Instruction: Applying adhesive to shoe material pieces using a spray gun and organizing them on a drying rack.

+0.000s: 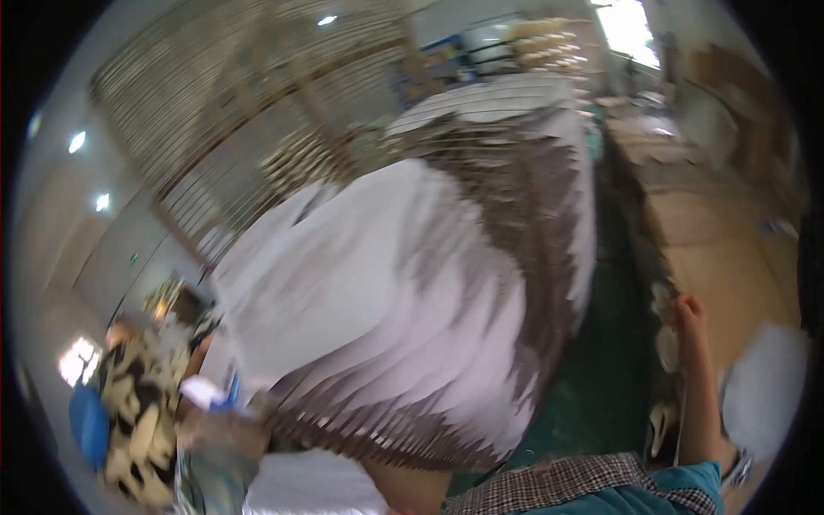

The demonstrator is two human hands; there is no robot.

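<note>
At the right, my right hand point(689, 316) is raised beside the edge of a long tan table point(708, 232). It looks closed, but blur hides whether anything is in it. At the bottom, a tan patch may be my left forearm; the left hand itself cannot be made out near a white sheet point(313, 482). In front of me, a large wire rack point(556, 197) carries many overlapping white and grey-brown sheets point(330, 266), their edges fanned out like steps.
A person in black-and-cream patterned clothing point(146, 412) is at the left, near a blue object point(88, 423). Green floor point(592, 386) runs between rack and table. Pale stacked pieces point(549, 47) stand far back. A whitish rounded thing point(764, 390) is at the right.
</note>
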